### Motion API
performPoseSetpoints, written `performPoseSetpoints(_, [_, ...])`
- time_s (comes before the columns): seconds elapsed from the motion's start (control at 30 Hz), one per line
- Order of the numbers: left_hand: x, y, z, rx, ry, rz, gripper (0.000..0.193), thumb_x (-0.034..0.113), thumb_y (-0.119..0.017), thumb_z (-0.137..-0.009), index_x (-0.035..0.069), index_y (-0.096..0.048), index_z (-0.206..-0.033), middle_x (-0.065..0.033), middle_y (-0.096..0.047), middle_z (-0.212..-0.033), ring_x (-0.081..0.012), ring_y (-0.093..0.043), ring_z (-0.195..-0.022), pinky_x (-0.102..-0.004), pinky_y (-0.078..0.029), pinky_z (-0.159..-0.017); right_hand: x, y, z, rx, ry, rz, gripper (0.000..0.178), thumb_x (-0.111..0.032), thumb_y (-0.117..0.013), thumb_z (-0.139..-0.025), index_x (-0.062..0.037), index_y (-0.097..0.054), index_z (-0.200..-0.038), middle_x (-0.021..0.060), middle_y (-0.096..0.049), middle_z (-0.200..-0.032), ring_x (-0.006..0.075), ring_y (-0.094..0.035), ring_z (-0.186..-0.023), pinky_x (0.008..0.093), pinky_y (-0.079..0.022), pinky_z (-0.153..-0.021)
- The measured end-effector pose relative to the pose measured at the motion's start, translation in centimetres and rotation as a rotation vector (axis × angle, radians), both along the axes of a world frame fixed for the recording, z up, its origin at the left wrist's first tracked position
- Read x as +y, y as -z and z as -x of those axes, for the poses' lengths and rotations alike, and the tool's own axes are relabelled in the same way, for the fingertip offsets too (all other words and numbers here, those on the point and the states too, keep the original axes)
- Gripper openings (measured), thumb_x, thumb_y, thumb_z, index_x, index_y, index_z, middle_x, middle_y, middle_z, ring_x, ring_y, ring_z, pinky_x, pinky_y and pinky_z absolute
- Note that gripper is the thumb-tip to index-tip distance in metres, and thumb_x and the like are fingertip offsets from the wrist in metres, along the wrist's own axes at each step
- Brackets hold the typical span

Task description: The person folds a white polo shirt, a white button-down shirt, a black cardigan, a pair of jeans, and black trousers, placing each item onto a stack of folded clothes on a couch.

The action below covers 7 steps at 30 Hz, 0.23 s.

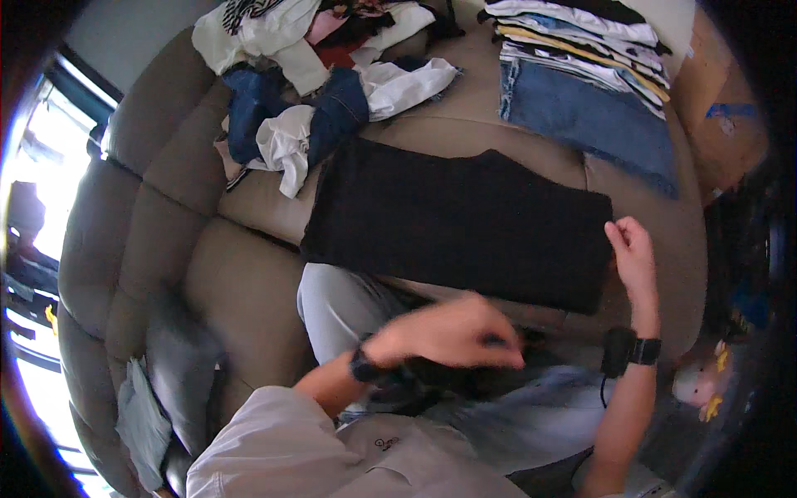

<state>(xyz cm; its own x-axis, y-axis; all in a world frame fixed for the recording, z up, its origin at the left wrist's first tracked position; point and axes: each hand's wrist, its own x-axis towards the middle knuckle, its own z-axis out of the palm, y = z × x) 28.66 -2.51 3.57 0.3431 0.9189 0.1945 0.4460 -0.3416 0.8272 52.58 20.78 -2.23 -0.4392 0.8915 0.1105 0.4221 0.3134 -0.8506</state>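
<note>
A pair of black pants (pixel 465 220), folded lengthwise, lies flat across the couch seat in front of me. At its right end, my right hand (pixel 633 253) pinches the edge of the cloth between thumb and fingers. My left hand (pixel 457 334) hovers above my lap, just short of the pants' near edge. Motion smears its curled fingers, and a small dark patch shows by them; whether they grip anything is unclear. Both wrists wear dark bands.
Rumpled clothes (pixel 320 91), white, denim and dark, heap at the far left of the brown couch (pixel 249 278). A folded stack (pixel 585 54) stands far right, with blue denim (pixel 585 120) before it. Beyond is a cardboard box (pixel 730 108); a plush toy (pixel 699 386) sits right.
</note>
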Motion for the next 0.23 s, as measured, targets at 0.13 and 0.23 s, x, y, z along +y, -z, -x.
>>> performPoseSetpoints(0.13, [-2.1, -1.2, 10.8, 0.053, -0.95, -0.166, 0.031, 0.017, -0.074, -0.085, 0.004, -0.063, -0.111, -0.0105, -0.07, -0.099, -0.0191, -0.068, -0.088, -0.0329, -0.054, -0.078, 2.7, 0.4, -2.8, -0.115, 0.127, -0.177, 0.028, -0.025, -0.064, -0.095, 0.0013, -0.057, -0.086, 0.005, -0.053, -0.071, 0.0118, -0.047, -0.068, 0.03, -0.042, -0.064])
performPoseSetpoints(0.23, [-3.8, 3.0, 20.4, 0.471, -1.223, -0.071, 0.059, 0.031, -0.084, -0.075, 0.007, -0.057, -0.122, -0.018, -0.062, -0.121, -0.0298, -0.062, -0.109, -0.0373, -0.05, -0.091, 2.6, 0.2, -3.4, -0.209, 0.18, 0.018, 0.036, -0.036, -0.067, -0.092, 0.0004, -0.064, -0.093, 0.0071, -0.059, -0.074, 0.0141, -0.05, -0.068, 0.0328, -0.044, -0.065])
